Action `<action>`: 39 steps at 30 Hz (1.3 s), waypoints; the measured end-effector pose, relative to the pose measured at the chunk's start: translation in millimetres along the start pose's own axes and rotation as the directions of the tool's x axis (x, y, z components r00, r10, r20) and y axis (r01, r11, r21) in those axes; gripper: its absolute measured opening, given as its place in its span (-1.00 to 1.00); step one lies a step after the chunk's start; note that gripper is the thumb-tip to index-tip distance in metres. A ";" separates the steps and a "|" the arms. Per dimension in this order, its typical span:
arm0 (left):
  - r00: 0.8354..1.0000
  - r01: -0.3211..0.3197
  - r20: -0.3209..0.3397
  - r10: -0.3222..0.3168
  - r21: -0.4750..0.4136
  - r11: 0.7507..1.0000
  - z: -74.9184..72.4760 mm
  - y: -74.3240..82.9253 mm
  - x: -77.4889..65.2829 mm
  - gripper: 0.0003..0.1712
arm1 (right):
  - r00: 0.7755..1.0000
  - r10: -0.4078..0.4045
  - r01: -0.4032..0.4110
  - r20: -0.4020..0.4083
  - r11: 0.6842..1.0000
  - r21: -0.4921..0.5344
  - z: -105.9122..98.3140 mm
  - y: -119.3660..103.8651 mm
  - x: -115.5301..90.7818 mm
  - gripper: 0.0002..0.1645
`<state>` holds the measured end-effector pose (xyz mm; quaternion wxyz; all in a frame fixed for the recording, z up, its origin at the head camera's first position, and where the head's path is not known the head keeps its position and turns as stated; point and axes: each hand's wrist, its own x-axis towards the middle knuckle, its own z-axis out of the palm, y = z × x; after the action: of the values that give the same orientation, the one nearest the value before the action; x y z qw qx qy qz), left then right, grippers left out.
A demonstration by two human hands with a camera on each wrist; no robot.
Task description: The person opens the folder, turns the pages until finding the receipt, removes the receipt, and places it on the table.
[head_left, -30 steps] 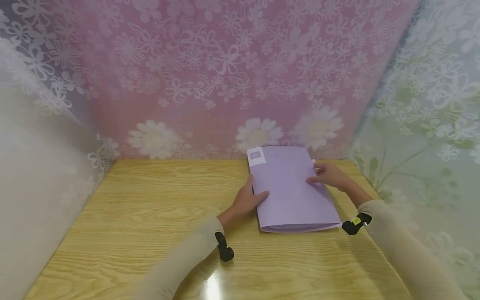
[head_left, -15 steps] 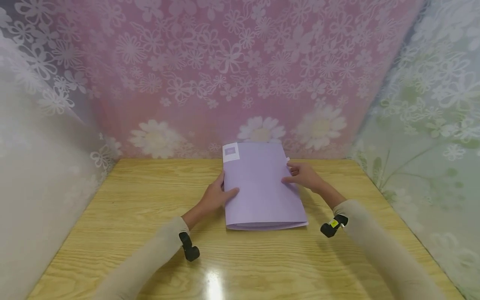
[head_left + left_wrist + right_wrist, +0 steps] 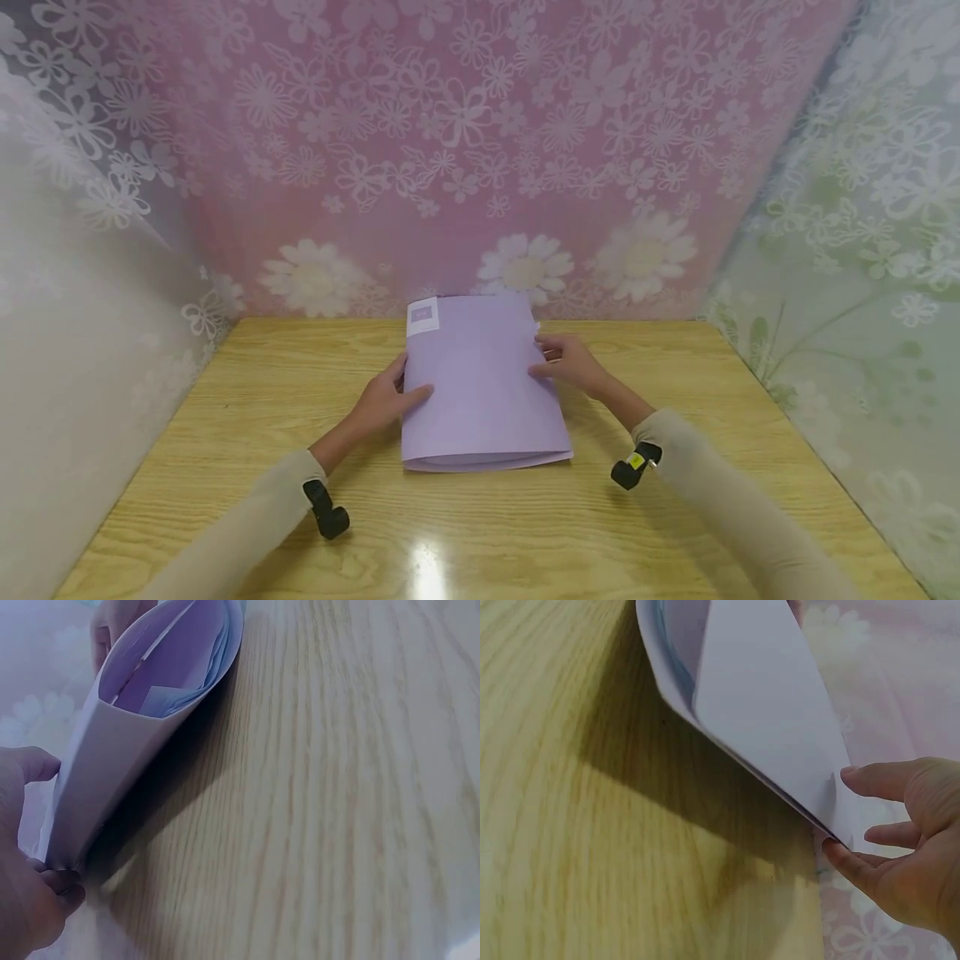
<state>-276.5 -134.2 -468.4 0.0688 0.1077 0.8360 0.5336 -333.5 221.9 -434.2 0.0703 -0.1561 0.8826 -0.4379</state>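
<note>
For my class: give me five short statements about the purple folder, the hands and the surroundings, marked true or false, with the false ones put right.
1. The left hand grips one side of the purple folder. True.
2. In the head view, a white label sits at the folder's top right corner. False: the white label is at the top left.
3. The right hand is on the folder's opposite side. True.
4. The folder's near end is pressed shut. False: it gapes open.
5. The pink backdrop is plain. False: the pink backdrop carries a flower pattern.
</note>
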 end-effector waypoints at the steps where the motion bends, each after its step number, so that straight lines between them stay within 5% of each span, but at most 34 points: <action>1: 1.000 -0.001 -0.001 0.001 0.002 1.000 -3.1 -0.9 -1.6 0.12 | 1.000 -0.005 0.005 -0.004 1.000 0.009 3.2 -0.9 0.4 -0.15; 9: 1.000 -0.030 0.012 0.029 0.051 0.998 -19.5 -11.0 -6.9 0.13 | 1.000 -0.014 0.014 -0.018 0.999 0.033 22.4 -4.0 3.0 -0.20; 14: 0.999 -0.024 0.026 0.020 0.162 0.987 -22.2 -18.3 -6.3 0.15 | 1.000 -0.016 0.016 0.007 1.000 0.024 23.6 0.7 1.4 -0.19; 39: 0.994 -0.022 0.108 -0.013 0.308 0.951 -27.9 -18.3 -11.2 0.12 | 0.990 -0.089 0.114 0.113 0.964 -0.239 23.3 4.6 -7.4 -0.22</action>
<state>-274.0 -169.0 -473.2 0.0954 0.1480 0.9039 0.3897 -321.4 209.5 -452.0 0.0726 -0.2305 0.9160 -0.3201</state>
